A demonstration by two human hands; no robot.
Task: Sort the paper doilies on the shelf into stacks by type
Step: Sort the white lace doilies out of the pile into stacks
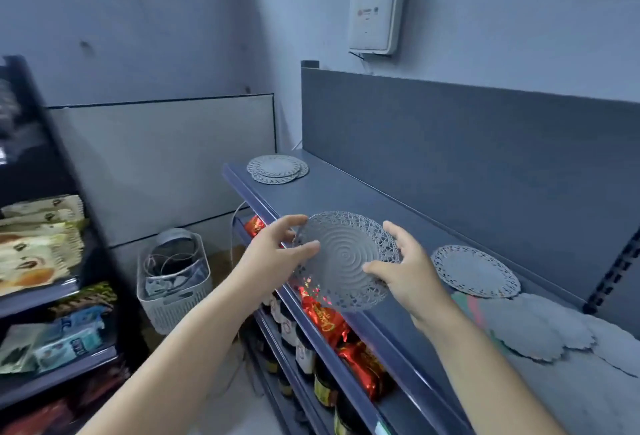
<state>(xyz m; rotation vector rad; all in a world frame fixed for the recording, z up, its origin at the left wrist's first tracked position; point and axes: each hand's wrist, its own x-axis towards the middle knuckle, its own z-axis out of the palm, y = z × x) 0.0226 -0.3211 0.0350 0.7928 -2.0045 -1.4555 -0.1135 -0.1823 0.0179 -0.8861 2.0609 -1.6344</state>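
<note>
Grey lacy paper sits between our hands: the ringed doily [346,258], with raised circles at its middle and an openwork rim, is held tilted above the front lip of the top shelf [398,202]. Our left hand [277,251] pinches its left rim, thumb on the face and fingers curled behind. Our right hand [405,271] grips the right rim the same way, thumb on the rings.

On the shelf, a far stack [277,168] of small round doilies lies at the left end. A single doily [474,270] with a punched border lies flat just right of our right hand. A scalloped pile [533,327] spreads loosely nearer the right edge, with pink and green tints at its left side.

By the wall stands a pale basket [173,310] holding coiled cables [173,258]. The tier below the shelf carries red foil packets [325,320] with gold script we cannot read, and dark jars [304,355] whose pale labels are too blurred to make out. A white box [375,10] on the wall bears a small red logo, its lettering too small to read. The rack [34,296] at left holds printed packets [41,237], all blurred
</note>
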